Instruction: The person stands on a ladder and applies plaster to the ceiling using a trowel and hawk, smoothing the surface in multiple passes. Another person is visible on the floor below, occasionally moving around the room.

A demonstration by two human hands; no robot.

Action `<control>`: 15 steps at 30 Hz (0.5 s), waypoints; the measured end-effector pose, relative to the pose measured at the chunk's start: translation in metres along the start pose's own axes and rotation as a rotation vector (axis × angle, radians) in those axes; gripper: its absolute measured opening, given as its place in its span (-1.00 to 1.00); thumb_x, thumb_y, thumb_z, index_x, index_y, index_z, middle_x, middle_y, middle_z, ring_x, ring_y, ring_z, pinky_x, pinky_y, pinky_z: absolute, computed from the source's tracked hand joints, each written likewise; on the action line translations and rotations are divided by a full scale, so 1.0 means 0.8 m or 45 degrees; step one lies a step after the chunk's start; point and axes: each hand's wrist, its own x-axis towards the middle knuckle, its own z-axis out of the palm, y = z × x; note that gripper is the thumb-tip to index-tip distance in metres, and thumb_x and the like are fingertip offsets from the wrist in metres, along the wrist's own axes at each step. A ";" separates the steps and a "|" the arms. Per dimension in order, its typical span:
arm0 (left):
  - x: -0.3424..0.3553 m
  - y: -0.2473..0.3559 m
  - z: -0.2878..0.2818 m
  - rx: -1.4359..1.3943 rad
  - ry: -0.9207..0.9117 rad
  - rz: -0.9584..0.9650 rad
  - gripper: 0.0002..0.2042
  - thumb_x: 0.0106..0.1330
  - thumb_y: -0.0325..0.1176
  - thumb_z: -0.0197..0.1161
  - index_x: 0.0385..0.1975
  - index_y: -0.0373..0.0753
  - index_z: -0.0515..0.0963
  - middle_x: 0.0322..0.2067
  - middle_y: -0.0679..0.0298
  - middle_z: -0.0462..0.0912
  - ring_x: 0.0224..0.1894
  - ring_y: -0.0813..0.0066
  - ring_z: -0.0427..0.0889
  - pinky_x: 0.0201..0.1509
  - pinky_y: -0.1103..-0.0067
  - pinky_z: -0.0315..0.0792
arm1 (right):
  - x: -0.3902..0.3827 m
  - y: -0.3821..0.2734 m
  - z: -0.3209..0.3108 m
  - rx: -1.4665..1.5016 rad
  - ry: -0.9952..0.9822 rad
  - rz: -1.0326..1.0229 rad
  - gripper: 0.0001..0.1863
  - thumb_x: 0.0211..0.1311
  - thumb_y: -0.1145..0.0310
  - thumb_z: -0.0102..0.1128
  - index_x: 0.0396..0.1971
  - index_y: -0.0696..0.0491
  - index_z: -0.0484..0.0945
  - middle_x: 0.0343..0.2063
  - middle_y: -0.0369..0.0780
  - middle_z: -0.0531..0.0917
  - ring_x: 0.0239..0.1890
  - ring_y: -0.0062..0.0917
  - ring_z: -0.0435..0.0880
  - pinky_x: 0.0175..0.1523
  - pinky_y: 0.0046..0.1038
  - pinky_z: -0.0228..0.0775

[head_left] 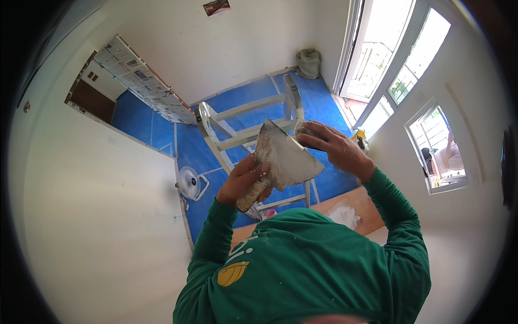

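A wide putty knife (294, 162) is held up in front of my chest, its flaring blade coated with white plaster. My left hand (237, 181) is closed around its crusted handle, with the thumb near the base of the blade. At the blade's upper right edge is my right hand (345, 154), its fingers bent together. They grip a thin, pale-edged piece against that edge. Its shape is mostly hidden by the fingers, so I cannot tell what it is.
A metal stepladder (248, 135) stands just beyond my hands on blue floor sheeting (318, 100). A white fan (190, 182) is at left. A newspaper-covered door (143, 78), a sack (309, 63), and a plank (372, 213) with white powder surround the spot. Glazed doors (372, 59) open at right.
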 end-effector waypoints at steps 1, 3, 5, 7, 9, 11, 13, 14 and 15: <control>0.001 -0.001 -0.002 0.019 -0.115 0.063 -0.63 0.52 -0.41 0.11 0.27 -0.35 0.37 -0.17 0.04 0.68 -0.46 0.35 0.68 -0.57 0.57 0.47 | -0.003 0.009 -0.001 -0.203 -0.031 0.043 -0.32 0.27 0.74 0.06 0.38 -0.09 0.41 0.26 -0.05 0.54 0.16 -0.13 0.66 0.27 -0.23 0.58; 0.006 -0.002 -0.008 0.348 0.061 0.268 -0.67 0.55 -0.37 0.09 0.20 -0.37 0.37 -0.23 0.00 0.69 -0.46 0.34 0.67 -0.46 0.52 0.51 | -0.011 0.013 0.003 0.446 0.142 0.535 -0.36 0.34 0.69 0.06 0.41 -0.02 0.35 0.18 -0.05 0.59 0.08 -0.18 0.71 0.21 -0.25 0.61; 0.016 -0.002 -0.013 0.812 0.172 0.449 -0.69 0.55 -0.38 0.08 0.19 -0.37 0.38 -0.23 -0.03 0.69 -0.42 0.26 0.68 -0.36 0.45 0.54 | -0.016 0.010 0.009 1.336 0.424 0.779 -0.54 0.46 0.53 0.02 0.33 0.19 0.35 -0.02 -0.04 0.69 -0.09 -0.28 0.76 0.03 -0.25 0.67; 0.029 -0.004 -0.014 1.423 0.335 0.493 -0.68 0.53 -0.45 0.08 0.22 -0.35 0.40 -0.17 -0.06 0.67 -0.33 0.09 0.70 -0.27 0.36 0.57 | -0.020 0.002 0.016 1.885 0.478 0.973 -0.64 0.48 0.46 0.02 0.20 0.22 0.40 -0.09 -0.04 0.71 -0.15 -0.29 0.76 -0.08 -0.24 0.67; 0.042 -0.011 -0.010 1.537 0.279 0.812 -0.61 0.46 -0.53 0.10 0.28 -0.29 0.40 -0.11 -0.08 0.64 -0.24 -0.05 0.67 -0.19 0.27 0.57 | -0.017 -0.007 0.028 2.256 0.511 1.048 -0.75 0.49 0.33 0.03 -0.04 0.20 0.47 -0.19 -0.02 0.73 -0.27 -0.32 0.76 -0.29 -0.27 0.60; 0.051 -0.021 -0.008 1.728 0.265 0.960 -0.41 0.34 -0.65 0.13 0.40 -0.16 0.35 0.00 -0.09 0.60 -0.08 -0.18 0.64 -0.06 0.16 0.56 | -0.010 -0.011 0.037 2.324 0.462 1.129 -0.73 0.48 0.30 0.03 -0.05 0.18 0.51 -0.23 -0.08 0.74 -0.31 -0.39 0.75 -0.39 -0.39 0.49; 0.057 -0.031 -0.018 1.783 0.246 0.940 -0.40 0.32 -0.66 0.14 0.39 -0.17 0.35 0.04 -0.08 0.58 -0.05 -0.18 0.64 -0.02 0.16 0.55 | -0.002 -0.014 0.041 2.325 0.476 1.105 -0.73 0.45 0.26 0.05 -0.07 0.12 0.56 -0.27 -0.14 0.75 -0.35 -0.45 0.72 -0.47 -0.46 0.35; 0.062 -0.035 -0.031 1.826 0.240 0.946 -0.40 0.30 -0.66 0.14 0.39 -0.18 0.35 0.07 -0.08 0.58 -0.04 -0.18 0.64 0.00 0.15 0.54 | 0.002 -0.015 0.040 2.335 0.460 1.215 -0.73 0.43 0.26 0.06 -0.07 0.13 0.57 -0.28 -0.15 0.75 -0.35 -0.45 0.72 -0.47 -0.46 0.37; 0.068 -0.040 -0.048 1.819 0.258 0.940 -0.42 0.32 -0.66 0.13 0.38 -0.18 0.37 0.06 -0.07 0.59 -0.02 -0.18 0.63 0.03 0.16 0.54 | 0.007 -0.014 0.035 2.363 0.466 1.167 -0.73 0.42 0.27 0.08 -0.06 0.13 0.57 -0.28 -0.16 0.75 -0.35 -0.46 0.72 -0.47 -0.45 0.38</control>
